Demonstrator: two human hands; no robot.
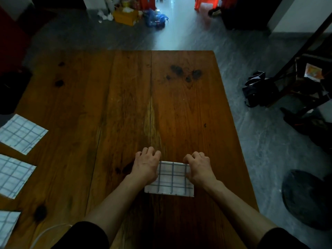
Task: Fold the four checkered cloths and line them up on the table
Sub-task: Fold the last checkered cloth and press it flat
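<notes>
Item: fourth checkered cloth (171, 178), folded small, near right of bench (107, 105); thin, limp, light, likely sliding on wood; left hand (146, 166) and right hand (199, 168) press curled fingers on its side edges; best pinched at far corners.

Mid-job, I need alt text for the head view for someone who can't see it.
Both hands, left hand and right hand, press on the far corners of a folded checkered cloth near the front of a wooden table. Three more folded checkered cloths lie in a row along the table's left edge.
</notes>
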